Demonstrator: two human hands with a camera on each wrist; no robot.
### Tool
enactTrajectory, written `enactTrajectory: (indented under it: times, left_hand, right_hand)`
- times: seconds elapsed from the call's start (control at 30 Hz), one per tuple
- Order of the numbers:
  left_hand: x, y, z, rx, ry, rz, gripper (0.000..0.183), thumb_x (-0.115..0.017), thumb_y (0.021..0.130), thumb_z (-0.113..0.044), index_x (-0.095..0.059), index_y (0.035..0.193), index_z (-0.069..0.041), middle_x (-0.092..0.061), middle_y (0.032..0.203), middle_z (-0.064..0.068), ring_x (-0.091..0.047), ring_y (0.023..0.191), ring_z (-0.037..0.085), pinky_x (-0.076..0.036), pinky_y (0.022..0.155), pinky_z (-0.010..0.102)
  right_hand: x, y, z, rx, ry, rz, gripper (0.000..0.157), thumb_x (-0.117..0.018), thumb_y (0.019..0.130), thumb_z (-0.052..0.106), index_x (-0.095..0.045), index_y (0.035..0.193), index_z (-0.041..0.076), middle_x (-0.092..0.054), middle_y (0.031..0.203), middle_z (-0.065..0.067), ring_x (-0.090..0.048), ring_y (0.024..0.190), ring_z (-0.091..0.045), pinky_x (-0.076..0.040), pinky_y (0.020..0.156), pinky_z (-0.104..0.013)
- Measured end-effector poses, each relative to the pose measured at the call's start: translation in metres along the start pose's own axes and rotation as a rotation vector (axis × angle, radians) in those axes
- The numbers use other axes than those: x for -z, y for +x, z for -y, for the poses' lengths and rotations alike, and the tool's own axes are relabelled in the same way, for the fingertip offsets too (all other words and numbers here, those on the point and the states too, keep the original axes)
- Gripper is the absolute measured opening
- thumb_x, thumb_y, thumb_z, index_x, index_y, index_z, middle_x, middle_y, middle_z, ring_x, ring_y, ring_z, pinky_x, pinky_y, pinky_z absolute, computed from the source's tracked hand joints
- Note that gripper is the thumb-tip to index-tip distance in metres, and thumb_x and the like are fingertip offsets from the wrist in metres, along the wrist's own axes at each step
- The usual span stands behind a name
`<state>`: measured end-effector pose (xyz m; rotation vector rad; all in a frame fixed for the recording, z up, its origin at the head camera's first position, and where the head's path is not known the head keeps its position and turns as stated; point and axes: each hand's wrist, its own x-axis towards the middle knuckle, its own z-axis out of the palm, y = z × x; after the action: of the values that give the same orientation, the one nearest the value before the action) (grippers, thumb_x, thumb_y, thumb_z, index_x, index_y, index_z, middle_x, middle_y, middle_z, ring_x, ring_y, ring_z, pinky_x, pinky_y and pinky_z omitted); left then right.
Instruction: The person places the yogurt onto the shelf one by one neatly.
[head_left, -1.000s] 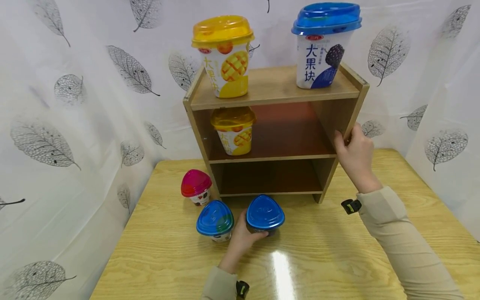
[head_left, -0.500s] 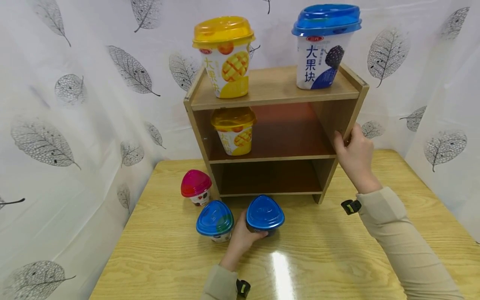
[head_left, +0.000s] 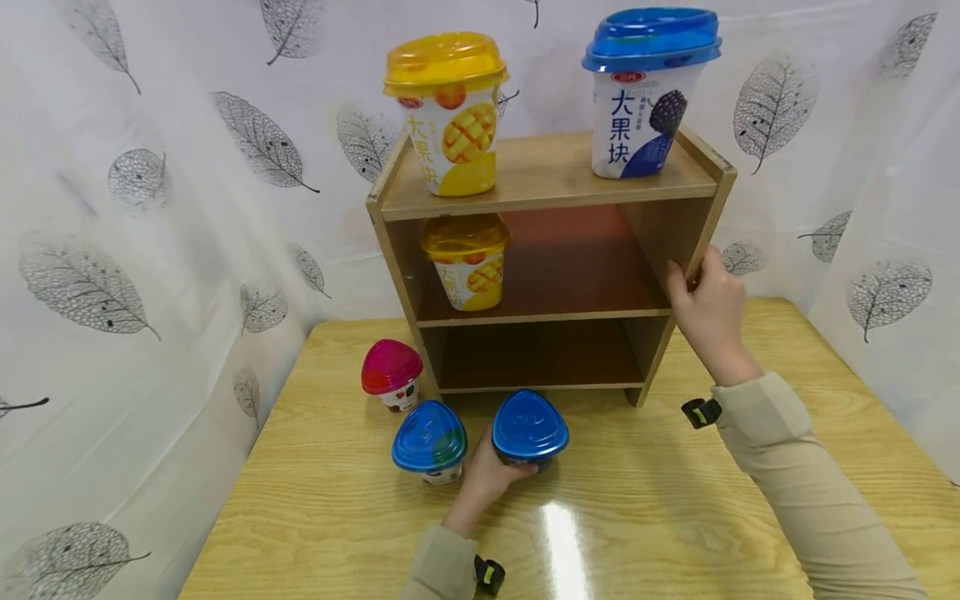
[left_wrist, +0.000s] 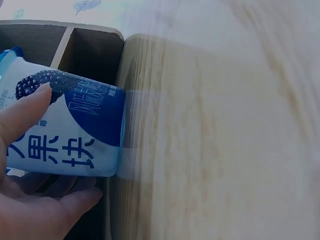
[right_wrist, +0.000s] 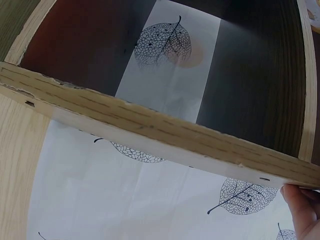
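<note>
In the head view my left hand (head_left: 486,479) holds a blue-lidded yogurt cup (head_left: 529,427) upright in front of the shelf unit, thumb across its near side. The left wrist view shows the cup's blackberry print (left_wrist: 50,82), with the thumb on one side and fingers on the other. My right hand (head_left: 712,315) grips the right side panel (head_left: 712,221) of the wooden shelf unit (head_left: 551,200), thumb at the front edge. Fingers of that hand also show at the panel's edge in the right wrist view. Another blue-lidded cup (head_left: 430,437) stands just left of my left hand.
A pink-lidded cup (head_left: 393,371) stands by the unit's left foot. On the top board are a yellow-lidded cup (head_left: 450,117) and a blue-lidded blackberry cup (head_left: 645,96). A second yellow-lidded cup (head_left: 470,267) sits on the middle shelf. Leaf-patterned cloth (head_left: 187,250) surrounds the wooden table (head_left: 315,517).
</note>
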<state>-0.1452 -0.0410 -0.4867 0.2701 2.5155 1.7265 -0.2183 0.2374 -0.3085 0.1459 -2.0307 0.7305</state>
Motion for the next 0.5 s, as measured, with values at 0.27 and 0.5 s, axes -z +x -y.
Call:
enactTrajectory:
  times: [0.27, 0.5]
  left_hand:
    - [-0.0022, 0.0007, 0.0018, 0.010, -0.012, -0.006, 0.084, -0.079, 0.064, -0.012, -0.032, 0.132, -0.003, -0.044, 0.126, 0.018, -0.038, 0.117, 0.037, -0.028, 0.094, 0.053]
    - [-0.0008, -0.0006, -0.0010, -0.004, -0.052, 0.003, 0.083, -0.078, 0.066, -0.015, -0.031, 0.133, -0.005, -0.044, 0.128, 0.016, -0.037, 0.118, 0.035, -0.028, 0.095, 0.052]
  right_hand:
    - [-0.0002, -0.0006, 0.0005, -0.002, -0.002, 0.004, 0.023, -0.053, 0.083, 0.009, -0.052, 0.093, -0.011, -0.057, 0.069, -0.025, -0.051, 0.051, -0.036, -0.035, 0.045, -0.041]
    - [0.0011, -0.0005, 0.0022, -0.023, -0.004, 0.005, 0.024, -0.053, 0.084, 0.010, -0.052, 0.094, -0.012, -0.058, 0.070, -0.026, -0.053, 0.053, -0.036, -0.035, 0.046, -0.039]
